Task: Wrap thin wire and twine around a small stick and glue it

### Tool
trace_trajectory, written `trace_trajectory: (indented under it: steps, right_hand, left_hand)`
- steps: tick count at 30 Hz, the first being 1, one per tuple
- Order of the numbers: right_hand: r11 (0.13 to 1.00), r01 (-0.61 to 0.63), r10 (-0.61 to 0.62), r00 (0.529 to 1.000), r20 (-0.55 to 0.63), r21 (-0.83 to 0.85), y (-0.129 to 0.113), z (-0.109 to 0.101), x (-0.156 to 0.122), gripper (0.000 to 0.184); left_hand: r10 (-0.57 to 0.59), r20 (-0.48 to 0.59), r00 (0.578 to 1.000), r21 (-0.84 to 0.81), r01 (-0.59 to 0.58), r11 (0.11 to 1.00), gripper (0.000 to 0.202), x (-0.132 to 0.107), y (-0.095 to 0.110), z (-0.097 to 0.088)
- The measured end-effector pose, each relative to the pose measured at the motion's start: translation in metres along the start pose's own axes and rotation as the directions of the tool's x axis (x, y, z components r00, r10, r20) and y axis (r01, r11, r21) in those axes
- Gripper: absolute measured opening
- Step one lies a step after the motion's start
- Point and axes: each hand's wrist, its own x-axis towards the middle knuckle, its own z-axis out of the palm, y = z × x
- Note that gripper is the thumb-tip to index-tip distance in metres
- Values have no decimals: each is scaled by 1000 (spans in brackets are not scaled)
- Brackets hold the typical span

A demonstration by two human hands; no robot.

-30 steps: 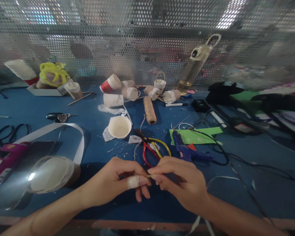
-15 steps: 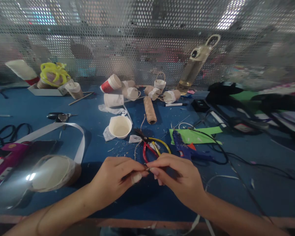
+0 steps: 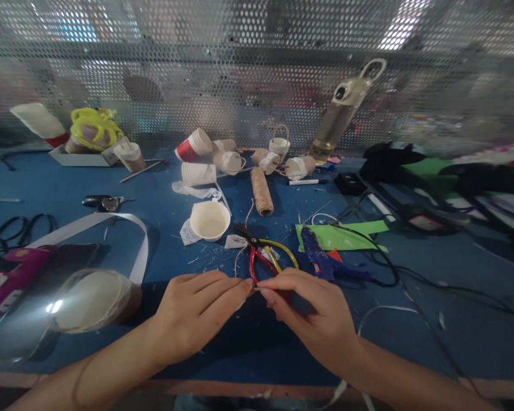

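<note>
My left hand and my right hand meet fingertip to fingertip over the near part of the blue table. Both pinch a tiny piece between them, too small to name. Just beyond the fingertips lie red-and-yellow-handled scissors. A blue glue gun rests to the right of the scissors on green paper. A spool of twine and a white paper cup lie farther back.
Several paper cups cluster at the back by a perforated metal screen, beside a water bottle. A pink glue gun, a lamp-lit round cup and white ribbon sit left. Black cables and dark gear fill the right.
Both hands have shifted slightly away from me, toward the scissors. The left hand's fingers have straightened and its bandaged fingertip has turned out of sight.
</note>
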Motion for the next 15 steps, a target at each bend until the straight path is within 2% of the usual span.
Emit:
trace_trajectory:
  steps: [6,9,12,15]
  right_hand:
    - [999,-32,32,999,43,-11,1,1,-1,9]
    - [999,-35,35,997,62,-15,1,0,-3,8]
    - [999,-46,44,994,104,22,2,-3,-5,9]
    - [994,-84,71,983,172,71,4,-6,-8,16]
  left_hand:
    - [14,2,1000,24,-14,1000,20,1,-1,-2]
    - [-28,-15,999,-35,28,999,15,3,0,-2]
    - [-160,-24,987,-157,154,976,11,9,1,-1]
    - [-361,52,931,-321,358,877,11,16,2,-3]
